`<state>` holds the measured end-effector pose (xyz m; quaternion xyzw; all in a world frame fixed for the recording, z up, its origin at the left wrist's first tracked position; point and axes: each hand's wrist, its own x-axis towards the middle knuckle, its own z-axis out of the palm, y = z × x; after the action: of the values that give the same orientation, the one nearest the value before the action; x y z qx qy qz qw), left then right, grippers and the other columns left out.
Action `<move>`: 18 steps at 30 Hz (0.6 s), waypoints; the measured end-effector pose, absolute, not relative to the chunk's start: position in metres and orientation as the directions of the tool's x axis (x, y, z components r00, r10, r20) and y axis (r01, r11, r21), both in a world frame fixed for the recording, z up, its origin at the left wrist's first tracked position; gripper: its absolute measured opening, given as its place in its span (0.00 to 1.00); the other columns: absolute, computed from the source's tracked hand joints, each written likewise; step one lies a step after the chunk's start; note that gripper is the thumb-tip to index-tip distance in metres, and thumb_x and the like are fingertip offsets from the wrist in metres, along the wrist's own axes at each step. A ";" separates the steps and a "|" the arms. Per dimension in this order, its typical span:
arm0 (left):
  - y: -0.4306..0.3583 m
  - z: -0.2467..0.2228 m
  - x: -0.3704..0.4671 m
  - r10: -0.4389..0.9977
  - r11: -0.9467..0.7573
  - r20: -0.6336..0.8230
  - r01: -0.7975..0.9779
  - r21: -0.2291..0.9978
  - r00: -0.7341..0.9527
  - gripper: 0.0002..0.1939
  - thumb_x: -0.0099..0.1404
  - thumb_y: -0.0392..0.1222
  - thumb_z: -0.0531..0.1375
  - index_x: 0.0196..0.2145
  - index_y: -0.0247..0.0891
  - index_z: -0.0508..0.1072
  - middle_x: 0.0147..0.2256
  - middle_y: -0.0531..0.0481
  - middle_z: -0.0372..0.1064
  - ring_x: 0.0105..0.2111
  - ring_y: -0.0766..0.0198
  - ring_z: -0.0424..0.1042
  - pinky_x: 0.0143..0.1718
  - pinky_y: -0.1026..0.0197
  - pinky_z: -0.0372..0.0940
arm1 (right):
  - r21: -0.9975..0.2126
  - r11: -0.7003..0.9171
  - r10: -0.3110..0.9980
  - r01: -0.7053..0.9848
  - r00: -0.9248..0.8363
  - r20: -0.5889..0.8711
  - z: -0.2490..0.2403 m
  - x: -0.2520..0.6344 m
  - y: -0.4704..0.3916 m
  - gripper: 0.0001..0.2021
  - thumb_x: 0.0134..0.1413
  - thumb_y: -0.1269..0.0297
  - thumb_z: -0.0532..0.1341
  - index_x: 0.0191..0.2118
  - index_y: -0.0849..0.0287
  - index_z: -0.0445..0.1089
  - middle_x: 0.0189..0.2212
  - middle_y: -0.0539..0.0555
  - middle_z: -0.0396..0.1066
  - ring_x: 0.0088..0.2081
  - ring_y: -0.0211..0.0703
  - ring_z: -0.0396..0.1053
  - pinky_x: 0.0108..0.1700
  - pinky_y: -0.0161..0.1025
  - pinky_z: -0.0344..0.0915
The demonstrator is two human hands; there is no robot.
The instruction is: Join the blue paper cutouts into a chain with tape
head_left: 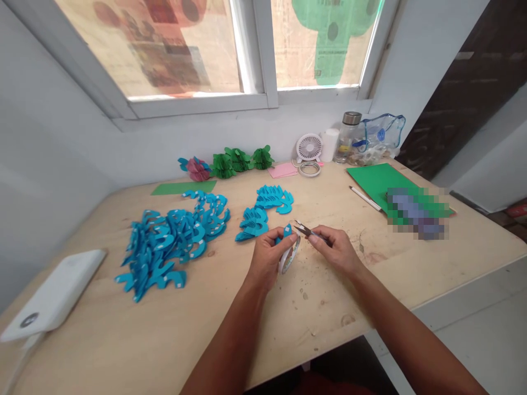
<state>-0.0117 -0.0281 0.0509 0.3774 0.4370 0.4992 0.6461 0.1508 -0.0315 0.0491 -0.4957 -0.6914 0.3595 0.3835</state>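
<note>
Near the front middle of the table, my left hand [265, 255] is closed on a blue paper cutout [283, 236] bearing a small white square. The same hand grips a roll of white tape [291, 257], which hangs on edge below the fingers. My right hand [335, 247] is closed round small dark scissors [305, 229], their handles mostly hidden by the fingers. The blades point left at the cutout, with a small white bit by their tips. Just beyond my hands lie two fanned stacks of blue cutouts [252, 224]. A large heap of blue cutouts [164, 238] spreads to the left.
A white power bank [57, 291] with a cable lies at left. Green paper flowers [236, 160], pink paper [283, 170], another tape roll [309, 169], a fan [309, 148] and a bottle [348, 137] line the wall. Green sheets [381, 184] and a white pen [365, 198] lie right.
</note>
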 end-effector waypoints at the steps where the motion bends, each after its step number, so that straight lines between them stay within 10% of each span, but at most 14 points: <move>1: -0.028 0.050 -0.012 0.974 0.219 -0.189 -0.315 0.924 0.122 0.14 0.44 0.46 0.67 0.23 0.33 0.70 0.15 0.58 0.58 0.15 0.75 0.53 0.17 0.69 0.48 | -0.872 0.257 0.959 0.416 -0.219 0.179 0.049 0.151 -0.032 0.17 0.53 0.51 0.54 0.33 0.61 0.71 0.20 0.48 0.57 0.23 0.35 0.54 0.25 0.33 0.50; 18: -0.028 0.052 -0.010 0.972 0.232 -0.206 -0.306 0.924 0.115 0.16 0.42 0.46 0.68 0.26 0.33 0.73 0.18 0.56 0.60 0.17 0.74 0.55 0.19 0.69 0.51 | -0.851 0.310 0.947 0.423 -0.219 0.236 0.048 0.148 -0.034 0.17 0.55 0.53 0.53 0.31 0.62 0.71 0.22 0.50 0.62 0.24 0.35 0.57 0.27 0.32 0.53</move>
<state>-0.0104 -0.0283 0.0519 0.3741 0.4451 0.4942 0.6463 0.1485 -0.0341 0.0475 -0.4846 -0.7068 0.3319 0.3943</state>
